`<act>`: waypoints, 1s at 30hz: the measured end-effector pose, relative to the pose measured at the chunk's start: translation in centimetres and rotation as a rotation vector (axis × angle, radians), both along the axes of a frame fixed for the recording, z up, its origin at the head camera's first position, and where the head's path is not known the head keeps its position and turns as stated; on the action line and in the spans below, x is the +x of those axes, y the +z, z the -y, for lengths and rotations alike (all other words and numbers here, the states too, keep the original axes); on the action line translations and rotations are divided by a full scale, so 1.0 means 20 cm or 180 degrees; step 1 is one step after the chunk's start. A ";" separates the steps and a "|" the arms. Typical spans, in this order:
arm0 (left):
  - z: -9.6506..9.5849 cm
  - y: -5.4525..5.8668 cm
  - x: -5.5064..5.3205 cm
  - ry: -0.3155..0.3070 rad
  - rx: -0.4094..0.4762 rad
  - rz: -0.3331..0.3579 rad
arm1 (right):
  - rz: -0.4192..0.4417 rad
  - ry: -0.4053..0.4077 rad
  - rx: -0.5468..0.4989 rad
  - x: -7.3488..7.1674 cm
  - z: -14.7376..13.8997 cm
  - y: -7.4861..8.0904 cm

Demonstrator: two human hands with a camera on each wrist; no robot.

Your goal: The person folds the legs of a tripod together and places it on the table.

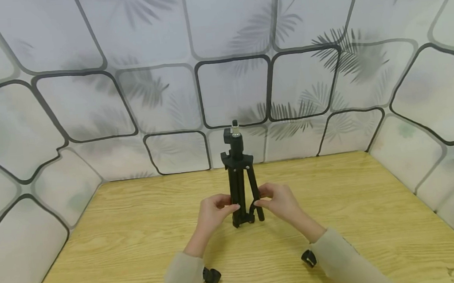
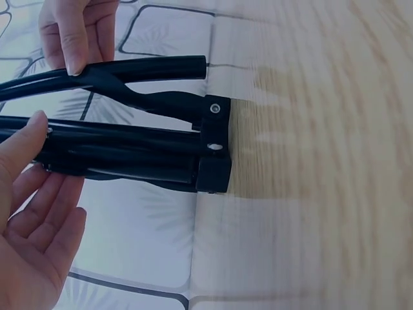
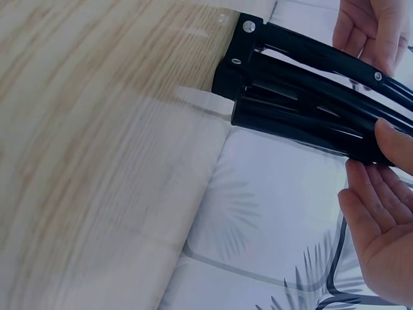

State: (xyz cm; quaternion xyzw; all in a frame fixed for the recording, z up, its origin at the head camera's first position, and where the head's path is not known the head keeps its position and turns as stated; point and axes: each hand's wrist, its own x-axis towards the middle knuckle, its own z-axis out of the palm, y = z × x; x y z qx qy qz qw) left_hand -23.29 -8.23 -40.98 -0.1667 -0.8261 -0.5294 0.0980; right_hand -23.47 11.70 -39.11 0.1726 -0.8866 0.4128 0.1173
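A small black tripod (image 1: 236, 152) stands upright at the middle of the table, its silver screw post on top. My left hand (image 1: 212, 211) pinches the folded legs on its left side, thumb in front and fingers behind. With thumb and fingers, my right hand (image 1: 280, 201) grips the right leg (image 1: 254, 184), which angles slightly outward from the others. In the left wrist view, a brace arm (image 2: 155, 102) joins that leg to the bottom bracket (image 2: 215, 145). The right wrist view has the right thumb on the leg tube (image 3: 297, 126), fingers beneath it.
The wooden table (image 1: 138, 237) is enclosed on three sides by patterned cloth walls (image 1: 171, 97), the back one just behind the tripod. Black wrist devices (image 1: 212, 277) stick out from both sleeves low in the head view.
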 end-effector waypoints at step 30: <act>0.00 -0.01 -0.01 0.0076 -0.0164 -0.0184 | -0.0116 -0.0044 0.0006 -0.03 0.08 -0.01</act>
